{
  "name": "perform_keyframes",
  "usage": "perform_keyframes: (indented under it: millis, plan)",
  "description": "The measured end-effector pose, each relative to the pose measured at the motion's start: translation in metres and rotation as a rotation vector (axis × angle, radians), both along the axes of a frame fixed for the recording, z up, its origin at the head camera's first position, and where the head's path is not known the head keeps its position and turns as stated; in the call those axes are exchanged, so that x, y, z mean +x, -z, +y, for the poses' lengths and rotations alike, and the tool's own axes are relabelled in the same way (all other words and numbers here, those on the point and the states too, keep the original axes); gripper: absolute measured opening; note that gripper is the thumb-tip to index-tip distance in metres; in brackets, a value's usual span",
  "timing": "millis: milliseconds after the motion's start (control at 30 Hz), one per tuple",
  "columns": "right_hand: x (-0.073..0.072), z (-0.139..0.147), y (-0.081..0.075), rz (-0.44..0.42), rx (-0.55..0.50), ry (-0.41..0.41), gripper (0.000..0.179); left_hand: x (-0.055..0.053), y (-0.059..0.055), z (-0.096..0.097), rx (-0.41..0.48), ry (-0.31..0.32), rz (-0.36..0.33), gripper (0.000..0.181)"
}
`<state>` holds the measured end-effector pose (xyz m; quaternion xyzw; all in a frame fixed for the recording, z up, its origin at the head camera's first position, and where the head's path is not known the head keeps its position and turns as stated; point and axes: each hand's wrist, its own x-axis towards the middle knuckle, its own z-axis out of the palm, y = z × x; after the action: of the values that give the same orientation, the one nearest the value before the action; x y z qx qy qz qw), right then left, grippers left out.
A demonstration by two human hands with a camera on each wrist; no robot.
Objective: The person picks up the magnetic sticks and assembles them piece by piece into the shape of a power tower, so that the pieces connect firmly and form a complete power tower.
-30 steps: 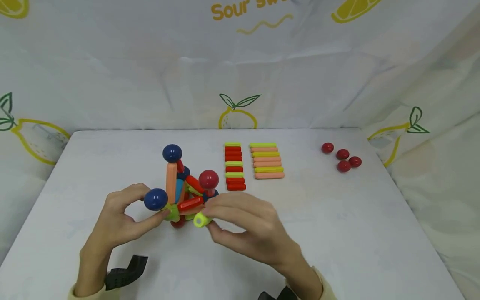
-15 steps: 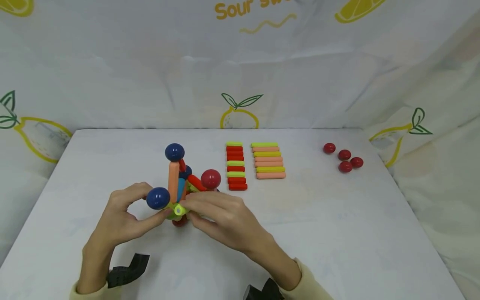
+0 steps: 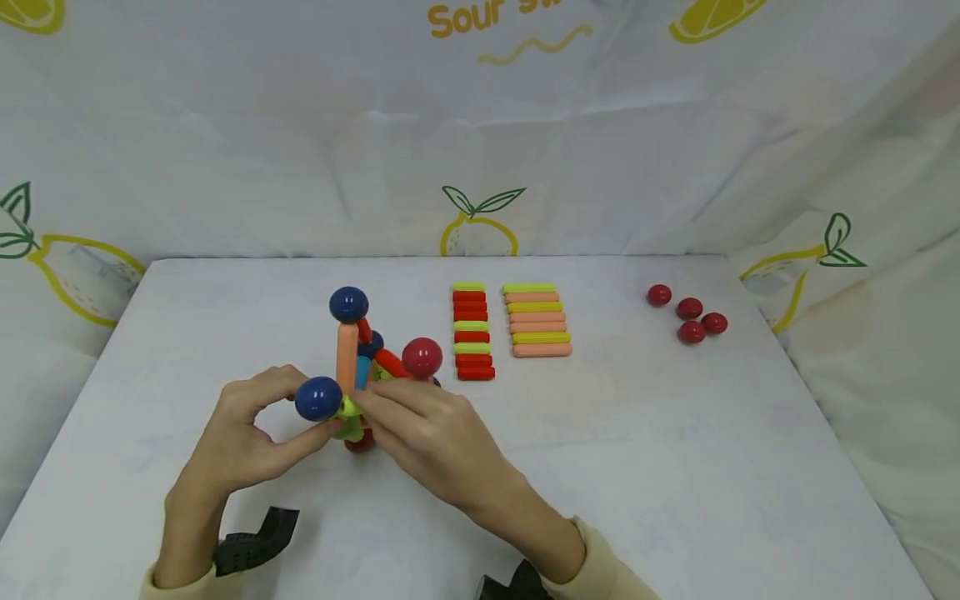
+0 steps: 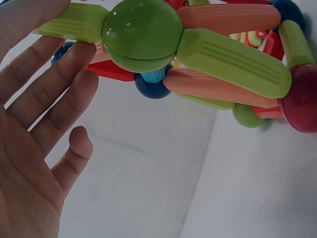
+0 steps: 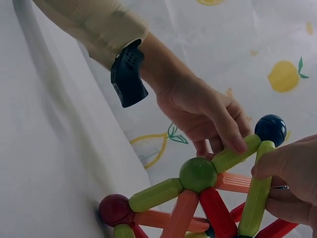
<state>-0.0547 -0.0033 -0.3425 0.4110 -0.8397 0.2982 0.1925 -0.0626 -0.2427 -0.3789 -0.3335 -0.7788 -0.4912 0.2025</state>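
A framework of coloured magnetic rods and balls stands before me; its left blue ball [image 3: 318,398] and top red ball [image 3: 422,357] show in the head view. With thumb and fingers my left hand [image 3: 236,437] pinches a light-green rod [image 5: 237,154] that joins the green ball [image 5: 198,174] to that blue ball. Between the fingertips of my right hand [image 3: 446,454] is another light-green rod [image 5: 255,193], its upper end close to the blue ball in the right wrist view. Whether they touch I cannot tell. Much of the framework is hidden behind my right hand in the head view.
Short red and green rods [image 3: 471,337] lie in a column beyond the framework. Beside them is a column of longer peach, yellow and green rods [image 3: 538,317]. Several red balls [image 3: 691,332] sit at the far right. A printed cloth [image 3: 300,150] hangs behind the table.
My right hand has moved left with the light-green rod, bringing it up to the framework near the left blue ball. My left hand keeps its hold in about the same place.
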Motion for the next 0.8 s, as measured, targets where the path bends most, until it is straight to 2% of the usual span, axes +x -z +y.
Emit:
perform_keyframes:
  millis: [200, 367, 433, 500, 533, 567, 600, 667, 733, 800]
  plan:
    - [0.004, -0.006, 0.0, -0.02, 0.002, 0.074, 0.037, 0.002, -0.001, 0.0, -0.043, -0.02, -0.035, 0.022]
    - [0.007, -0.004, -0.001, -0.012, -0.02, 0.076, 0.035, 0.003, -0.002, 0.0, -0.065, -0.031, -0.045, 0.026]
    - [0.007, 0.001, -0.001, 0.027, -0.102, 0.051, 0.027, 0.004, -0.002, 0.0, -0.082, -0.035, -0.045, 0.032]
    - [0.004, 0.009, -0.001, 0.069, -0.245, 0.011, 0.011, 0.004, -0.004, -0.001, -0.116, -0.046, -0.064, 0.038]
    - [0.002, 0.013, 0.0, 0.083, -0.325, -0.003, 0.01, 0.005, -0.004, -0.001, -0.134, -0.054, -0.075, 0.043]
    - [-0.001, 0.018, 0.001, 0.081, -0.403, -0.01, 0.017, 0.005, -0.004, -0.001, -0.155, -0.064, -0.089, 0.047]
    - [-0.004, 0.023, 0.001, 0.052, -0.464, -0.001, 0.021, 0.006, -0.005, -0.002, -0.181, -0.072, -0.105, 0.049]
    - [-0.009, 0.033, 0.0, -0.073, -0.518, 0.049, 0.027, 0.006, -0.005, -0.004, -0.23, -0.089, -0.147, 0.051]
    - [-0.013, 0.042, -0.002, -0.265, -0.464, 0.149, 0.043, 0.007, -0.005, -0.004, -0.269, -0.103, -0.18, 0.05]
    - [-0.016, 0.046, -0.002, -0.463, -0.318, 0.216, 0.076, 0.007, -0.005, -0.005, -0.29, -0.111, -0.198, 0.049]
